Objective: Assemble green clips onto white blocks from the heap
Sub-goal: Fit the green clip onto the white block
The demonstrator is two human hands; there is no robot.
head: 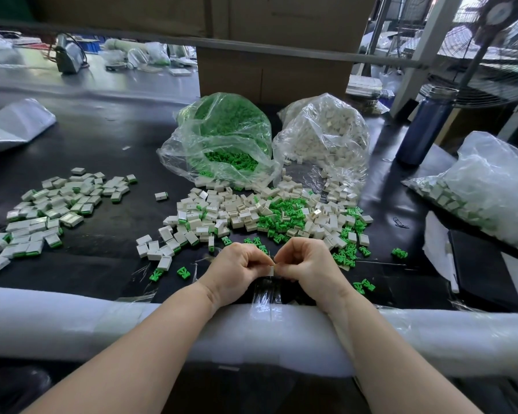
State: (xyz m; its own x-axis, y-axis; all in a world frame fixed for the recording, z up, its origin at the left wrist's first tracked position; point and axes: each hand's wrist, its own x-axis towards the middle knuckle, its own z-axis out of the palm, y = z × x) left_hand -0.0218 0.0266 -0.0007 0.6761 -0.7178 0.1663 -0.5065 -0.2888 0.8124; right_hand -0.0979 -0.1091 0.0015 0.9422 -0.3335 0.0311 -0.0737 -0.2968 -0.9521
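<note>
My left hand (237, 268) and my right hand (307, 262) meet fingertip to fingertip near the table's front edge, both curled around one small white block (271, 271). Only a sliver of the block shows between them; any green clip on it is hidden. Behind the hands lies a mixed heap of white blocks (222, 213) and loose green clips (281, 213). Assembled blocks with green ends (51, 210) are spread at the left.
An open bag of green clips (225, 135) and a bag of white blocks (326, 135) stand behind the heap. A blue bottle (425, 127) and another filled bag (485, 186) are at the right. White foam padding (102, 321) lines the front edge. A black notebook (485, 270) lies at right.
</note>
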